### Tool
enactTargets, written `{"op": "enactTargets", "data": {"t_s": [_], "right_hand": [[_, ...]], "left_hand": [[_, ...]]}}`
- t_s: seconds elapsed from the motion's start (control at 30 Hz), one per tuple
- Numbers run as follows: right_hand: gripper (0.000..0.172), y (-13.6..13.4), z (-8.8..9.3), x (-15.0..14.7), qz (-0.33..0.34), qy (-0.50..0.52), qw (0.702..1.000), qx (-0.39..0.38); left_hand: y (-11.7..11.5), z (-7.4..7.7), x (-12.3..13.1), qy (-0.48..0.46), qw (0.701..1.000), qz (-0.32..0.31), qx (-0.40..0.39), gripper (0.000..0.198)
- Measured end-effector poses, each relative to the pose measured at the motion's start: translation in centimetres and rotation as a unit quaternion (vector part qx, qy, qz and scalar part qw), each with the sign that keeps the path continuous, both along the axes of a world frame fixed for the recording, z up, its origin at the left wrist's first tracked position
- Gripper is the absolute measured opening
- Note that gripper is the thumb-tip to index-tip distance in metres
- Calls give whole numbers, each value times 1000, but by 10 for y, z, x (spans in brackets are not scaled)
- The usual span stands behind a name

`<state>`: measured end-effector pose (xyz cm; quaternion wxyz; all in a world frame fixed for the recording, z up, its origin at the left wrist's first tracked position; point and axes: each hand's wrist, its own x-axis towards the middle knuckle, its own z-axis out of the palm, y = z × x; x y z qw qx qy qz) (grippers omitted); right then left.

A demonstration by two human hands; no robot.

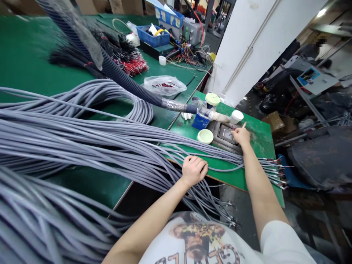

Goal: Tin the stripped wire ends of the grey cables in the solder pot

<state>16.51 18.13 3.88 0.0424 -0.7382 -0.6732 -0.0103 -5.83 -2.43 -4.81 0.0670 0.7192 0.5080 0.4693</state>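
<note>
My left hand (194, 170) is curled with its knuckles up over the grey cables (154, 146) at the front edge of the small green table. Its fingertips are hidden beneath it. My right hand (242, 136) pinches something thin over a square metal pot (227, 134) with a shiny surface. A pale tip shows above the fist, but the held thing is too small to name. Stripped cable ends (276, 172) lie by my right forearm. A ribbed hose (143, 93) ends in a taped nozzle just behind the pot.
Near the pot stand a pale green round dish (205, 136), a blue box (201, 120), a yellow-lidded jar (212, 99) and a white cup (237, 116). Coiled cables cover much of the left table. Further back are black and red wire bundles (132, 64) and blue bins (154, 36). A white pillar (247, 44) rises behind.
</note>
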Motion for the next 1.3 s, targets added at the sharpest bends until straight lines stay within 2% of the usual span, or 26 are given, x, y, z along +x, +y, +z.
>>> {"op": "enactTargets", "data": {"t_s": [0.3, 0.4, 0.6, 0.77, 0.87, 0.97, 1.17, 1.3], "right_hand": [[27, 7, -13, 2, -14, 2, 1000, -16], [26, 6, -12, 3, -8, 7, 1000, -14], [31, -7, 15, -11, 65, 39, 997, 15], [37, -23, 32, -55, 171, 83, 982, 7], [36, -29, 29, -84, 219, 86, 972, -15], [31, -31, 21, -104, 236, 71, 968, -36], [24, -28, 4, -118, 220, 26, 974, -52], [24, -28, 4, -121, 213, 8, 976, -51]], "left_hand": [[0, 1, -1, 0, 1000, -2, -2, 10], [0, 1, -1, 1, 1000, -2, -3, 10], [0, 0, 1, -3, 1000, -1, -9, 12], [0, 0, 0, -11, 1000, -3, -17, 12], [0, 0, 0, -9, 1000, -5, -17, 13], [0, 0, -1, -7, 1000, -9, -17, 14], [0, 1, -2, 9, 1000, -7, -11, 14], [1, 1, -2, 18, 1000, 1, 8, 13]]}}
